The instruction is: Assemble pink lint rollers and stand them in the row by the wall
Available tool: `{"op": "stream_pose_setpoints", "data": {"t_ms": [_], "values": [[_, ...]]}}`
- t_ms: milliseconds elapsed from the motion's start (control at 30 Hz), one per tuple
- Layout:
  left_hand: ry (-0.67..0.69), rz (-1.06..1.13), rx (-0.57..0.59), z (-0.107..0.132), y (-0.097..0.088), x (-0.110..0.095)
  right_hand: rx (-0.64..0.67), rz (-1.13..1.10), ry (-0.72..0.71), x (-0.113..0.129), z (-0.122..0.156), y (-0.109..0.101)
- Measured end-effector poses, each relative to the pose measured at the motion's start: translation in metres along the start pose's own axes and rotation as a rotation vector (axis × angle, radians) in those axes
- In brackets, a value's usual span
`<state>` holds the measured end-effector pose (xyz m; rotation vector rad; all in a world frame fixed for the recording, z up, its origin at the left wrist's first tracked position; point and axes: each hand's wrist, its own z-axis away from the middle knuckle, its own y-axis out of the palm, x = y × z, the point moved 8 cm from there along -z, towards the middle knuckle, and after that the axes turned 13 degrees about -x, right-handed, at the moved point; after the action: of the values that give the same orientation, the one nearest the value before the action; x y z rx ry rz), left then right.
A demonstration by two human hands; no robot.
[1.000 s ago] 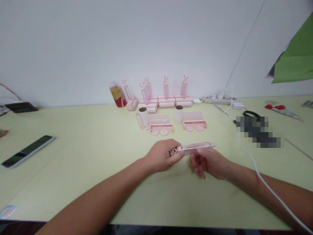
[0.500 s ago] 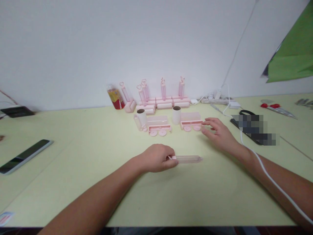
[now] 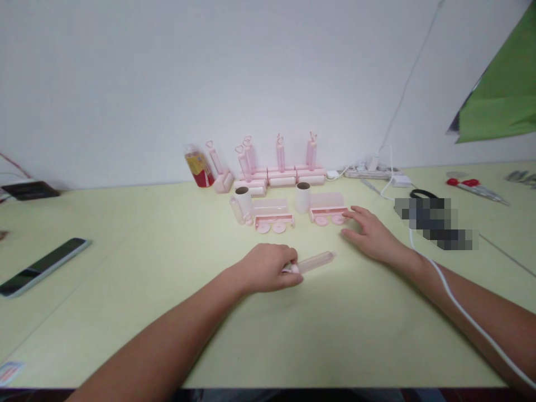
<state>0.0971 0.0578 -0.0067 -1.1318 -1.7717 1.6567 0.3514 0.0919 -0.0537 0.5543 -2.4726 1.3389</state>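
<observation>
My left hand [image 3: 268,268] is closed around the pale pink cap end of a clear pinkish tube [image 3: 316,261], low over the table. The tube's free end points right and slightly away from me. My right hand [image 3: 366,231] is open, its fingers apart, with the fingertips beside a flat pink disc [image 3: 338,220] and the right pink tray [image 3: 329,212]. Another pink tray [image 3: 274,219] with discs in front of it lies to the left. A white roll [image 3: 302,200] stands behind, and a second white roll [image 3: 243,200] has a clear tube [image 3: 236,210] leaning beside it.
Along the wall stand several pink cases [image 3: 282,177] with heart-topped tubes. A yellow-red packet [image 3: 200,169] is left of them. A phone [image 3: 42,267] lies far left, scissors [image 3: 477,188] far right. A white cable [image 3: 448,282] crosses over my right forearm.
The tube in my left hand has swung so its free end points farther from me and looks shorter. My right hand has shifted slightly left and toward me.
</observation>
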Motion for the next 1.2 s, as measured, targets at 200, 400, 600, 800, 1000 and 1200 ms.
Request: {"op": "stream_pose_setpoints", "data": {"t_ms": [200,400,600,800,1000,1200], "values": [[-0.029,-0.005,-0.021,-0.001,-0.003,0.004,0.039,0.041,-0.02,0.006,0.003,0.005],[-0.046,-0.021,-0.045,-0.003,-0.005,0.007,0.087,0.123,-0.042,0.011,0.007,0.011],[-0.067,0.012,-0.118,-0.006,-0.016,0.008,0.104,0.141,-0.083,0.017,0.007,0.013],[-0.08,0.0,-0.424,-0.053,-0.058,0.026,0.074,0.109,-0.062,0.021,0.005,0.008],[-0.169,-0.081,-0.586,-0.119,-0.067,0.063,0.058,0.104,-0.091,0.017,0.005,0.011],[-0.241,-0.051,-0.489,-0.142,-0.049,0.078,-0.165,0.041,-0.093,0.037,0.003,-0.027]]}}
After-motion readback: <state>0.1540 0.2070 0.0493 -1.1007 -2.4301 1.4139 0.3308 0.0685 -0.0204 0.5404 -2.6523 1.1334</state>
